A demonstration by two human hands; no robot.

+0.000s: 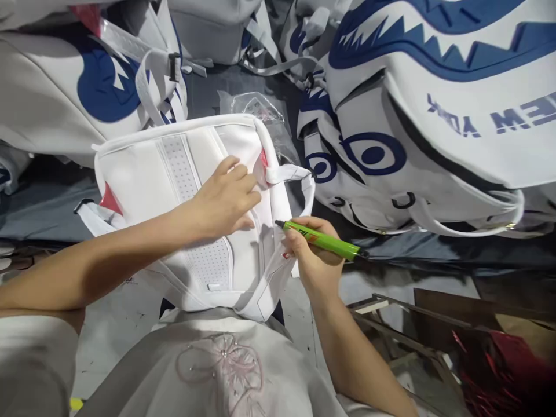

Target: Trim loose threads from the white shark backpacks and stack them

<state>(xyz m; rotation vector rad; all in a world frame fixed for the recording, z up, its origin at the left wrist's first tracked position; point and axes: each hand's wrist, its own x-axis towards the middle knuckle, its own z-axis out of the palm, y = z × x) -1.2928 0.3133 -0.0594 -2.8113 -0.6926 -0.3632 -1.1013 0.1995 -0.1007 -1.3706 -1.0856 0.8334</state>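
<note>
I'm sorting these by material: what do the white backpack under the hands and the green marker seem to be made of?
White backpack: looks like smooth faux leather with a soft sheen, and a perforated strip down its back panel; could be coated fabric. Green marker, in the right hand: glossy hard plastic, judging by its bright, even shine.

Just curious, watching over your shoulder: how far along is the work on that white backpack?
Looks midway. Printed backpacks lie piled behind. In hand: the left hand presses the white backpack flat; the right hand holds a green marker, tip at its strap. No marks visible yet.
</note>
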